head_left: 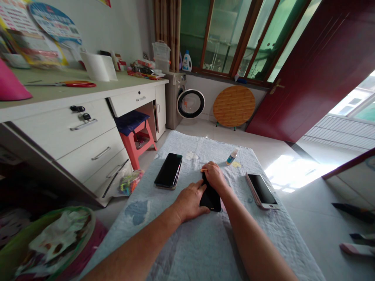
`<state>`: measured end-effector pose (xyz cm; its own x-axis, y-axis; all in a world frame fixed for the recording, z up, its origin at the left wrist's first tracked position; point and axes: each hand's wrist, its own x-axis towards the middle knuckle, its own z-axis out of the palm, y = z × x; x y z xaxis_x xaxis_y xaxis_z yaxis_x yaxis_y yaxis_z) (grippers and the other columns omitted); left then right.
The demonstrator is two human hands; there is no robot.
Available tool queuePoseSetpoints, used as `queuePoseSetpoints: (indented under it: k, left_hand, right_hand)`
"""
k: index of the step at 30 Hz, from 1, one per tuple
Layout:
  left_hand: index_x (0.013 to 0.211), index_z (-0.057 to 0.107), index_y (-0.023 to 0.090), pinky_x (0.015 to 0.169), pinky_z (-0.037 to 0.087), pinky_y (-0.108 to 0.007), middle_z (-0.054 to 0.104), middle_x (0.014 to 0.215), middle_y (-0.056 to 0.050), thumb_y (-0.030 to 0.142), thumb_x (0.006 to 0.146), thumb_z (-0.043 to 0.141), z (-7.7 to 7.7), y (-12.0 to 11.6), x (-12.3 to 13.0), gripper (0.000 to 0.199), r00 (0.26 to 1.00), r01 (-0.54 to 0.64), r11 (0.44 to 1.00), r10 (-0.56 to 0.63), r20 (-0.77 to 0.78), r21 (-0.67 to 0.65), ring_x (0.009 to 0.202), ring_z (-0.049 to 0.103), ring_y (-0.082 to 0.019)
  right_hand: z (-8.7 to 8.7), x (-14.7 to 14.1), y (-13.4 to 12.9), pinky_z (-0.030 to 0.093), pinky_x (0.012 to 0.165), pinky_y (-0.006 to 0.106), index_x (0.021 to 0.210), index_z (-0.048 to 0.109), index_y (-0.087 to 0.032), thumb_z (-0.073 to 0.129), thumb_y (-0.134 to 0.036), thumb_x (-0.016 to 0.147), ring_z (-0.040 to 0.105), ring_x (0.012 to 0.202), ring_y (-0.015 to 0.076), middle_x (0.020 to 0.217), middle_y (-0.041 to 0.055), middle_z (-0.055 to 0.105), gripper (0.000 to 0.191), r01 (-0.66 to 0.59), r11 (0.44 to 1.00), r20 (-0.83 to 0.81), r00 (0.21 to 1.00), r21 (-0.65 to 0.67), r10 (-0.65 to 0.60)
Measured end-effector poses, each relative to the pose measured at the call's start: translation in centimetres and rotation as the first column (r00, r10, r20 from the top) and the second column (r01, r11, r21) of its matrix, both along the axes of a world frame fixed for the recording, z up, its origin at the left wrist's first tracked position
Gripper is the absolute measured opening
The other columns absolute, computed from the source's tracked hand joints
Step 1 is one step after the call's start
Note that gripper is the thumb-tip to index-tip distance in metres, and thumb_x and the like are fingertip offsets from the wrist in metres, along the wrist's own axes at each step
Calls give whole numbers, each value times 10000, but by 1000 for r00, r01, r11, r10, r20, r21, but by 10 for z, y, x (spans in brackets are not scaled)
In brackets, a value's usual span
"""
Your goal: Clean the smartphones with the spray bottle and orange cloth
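Observation:
A black phone [211, 198] lies screen up on the cloth-covered table, between my hands. My left hand [191, 200] rests along its left side, fingers spread and touching its edge. Over the phone's far end, my right hand [214, 175] has its fingers closed on something small and orange-yellow, mostly hidden. Another dark phone [169, 171] lies to the left. On the right is a white-framed phone [263, 189] with a dark screen. Beyond my right hand stands a small spray bottle [232, 157] with a blue label.
The light blue cloth [193, 242] covers the table. A full waste bin [88, 238] stands at the lower left, a pink stool [136, 140] beyond the table's left side. Scissors [77, 84] and paper rolls [98, 66] are on the desk.

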<state>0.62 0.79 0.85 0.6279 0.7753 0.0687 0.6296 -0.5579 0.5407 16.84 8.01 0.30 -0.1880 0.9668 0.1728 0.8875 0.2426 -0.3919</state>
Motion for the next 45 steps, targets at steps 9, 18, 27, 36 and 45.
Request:
queuePoseSetpoints:
  k: [9,18,27,36,45]
  left_hand:
    - [1314,487,156,1034,407,-428,437,1431,-142,496,671,721,1,-2,3,764,999,-17,1000,17,-41,-2,1208,491,-338]
    - [1343,474,126,1090,350,-407,398,1463,-161,499,676,715,3,-2,2,802,998,-19,1000,17,-67,-21,1279,440,-337]
    - [1351,451,162,1057,381,-435,391,1467,-146,502,683,708,-1,0,2,792,998,-4,1000,2,-70,-27,1241,464,-344]
    - [1353,427,233,997,428,-414,433,1438,-77,441,690,709,7,-3,2,749,999,1,1000,-2,-33,-23,1154,519,-315]
    - [1324,462,214,936,466,-413,499,1355,-92,456,670,720,6,-3,2,743,1000,-2,1000,3,-27,10,1096,542,-319]
  right_hand:
    - [5,25,-8,375,791,229,881,710,-166,475,-96,813,574,852,155,885,63,639,255,91,995,27,996,-26,-90]
    - [5,45,-15,366,722,230,890,717,-168,478,-107,791,566,806,150,865,57,631,266,225,973,75,972,-55,-220]
    - [13,13,-10,364,716,239,877,703,-153,448,-134,852,571,811,156,902,90,634,256,185,981,143,974,-51,-176]
    - [4,-13,-3,374,788,233,897,700,-170,444,-141,867,560,891,164,943,78,630,259,68,997,108,992,-44,-63]
    - [10,-1,-12,370,761,209,928,688,-185,434,-118,865,576,874,143,955,57,629,270,107,992,56,993,-61,-104]
